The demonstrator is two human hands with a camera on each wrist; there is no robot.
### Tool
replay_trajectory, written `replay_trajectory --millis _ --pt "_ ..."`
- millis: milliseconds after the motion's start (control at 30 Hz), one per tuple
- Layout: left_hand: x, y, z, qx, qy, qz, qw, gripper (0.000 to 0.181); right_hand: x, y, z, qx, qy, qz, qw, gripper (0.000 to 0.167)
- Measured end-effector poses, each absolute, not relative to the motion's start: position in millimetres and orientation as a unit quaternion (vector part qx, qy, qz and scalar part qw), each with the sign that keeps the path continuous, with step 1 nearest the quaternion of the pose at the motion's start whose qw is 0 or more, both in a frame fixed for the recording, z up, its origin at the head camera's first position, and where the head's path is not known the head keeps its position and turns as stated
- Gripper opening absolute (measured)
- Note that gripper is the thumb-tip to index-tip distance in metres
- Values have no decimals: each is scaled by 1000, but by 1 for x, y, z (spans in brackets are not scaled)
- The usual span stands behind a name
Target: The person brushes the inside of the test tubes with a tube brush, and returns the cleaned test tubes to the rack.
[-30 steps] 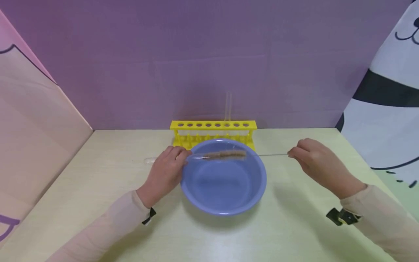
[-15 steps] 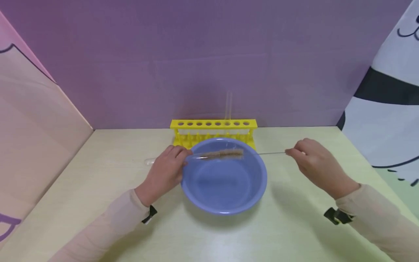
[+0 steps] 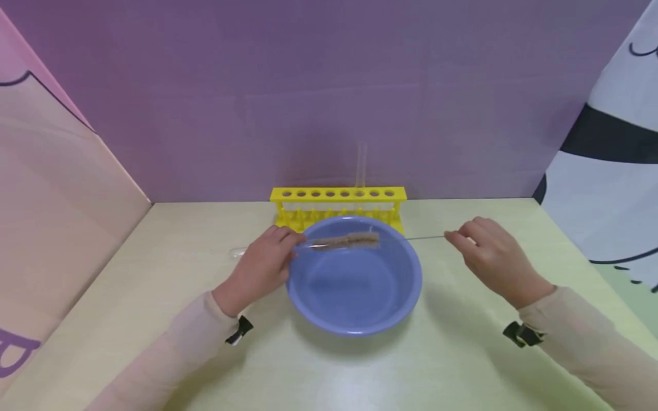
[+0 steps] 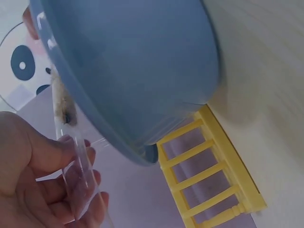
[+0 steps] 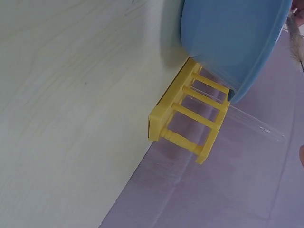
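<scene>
My left hand (image 3: 264,262) grips a clear test tube (image 3: 238,252), its rounded end sticking out to the left of the hand. A test tube brush with brown bristles (image 3: 345,241) lies along the tube's line, over the far part of the blue basin (image 3: 354,319). In the left wrist view the bristles (image 4: 64,102) reach inside the tube, past the thumb (image 4: 54,154). The tube's mouth is hard to make out. My right hand (image 3: 496,257) pinches the far end of the brush's thin wire handle (image 3: 424,237). Only a fingertip (image 5: 302,154) of it shows in the right wrist view.
Behind the basin stands a yellow test tube rack (image 3: 338,194), its lower part partly hidden by the basin. Another clear test tube (image 3: 361,165) stands upright in it. A purple backdrop (image 3: 329,103) rises at the table's (image 3: 180,257) back edge.
My right hand has moved left, and the brush has slid a little left with it. The left hand and the tube stay almost in place. The view has shifted slightly.
</scene>
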State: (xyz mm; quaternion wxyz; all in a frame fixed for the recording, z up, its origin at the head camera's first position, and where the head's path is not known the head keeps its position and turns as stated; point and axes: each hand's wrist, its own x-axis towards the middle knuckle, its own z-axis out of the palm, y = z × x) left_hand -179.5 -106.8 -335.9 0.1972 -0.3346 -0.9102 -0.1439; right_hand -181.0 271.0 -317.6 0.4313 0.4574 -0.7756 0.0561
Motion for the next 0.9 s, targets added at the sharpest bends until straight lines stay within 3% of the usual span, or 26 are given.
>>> replay_trajectory --millis 167,900 --pt "-182 -108 -332 -345 -908 -154 182 31 -183 267 -320 463 -754 58 463 37" --pt "-190 -101 -315 -311 -923 -226 -18 29 -184 259 -331 471 -699 87 531 30"
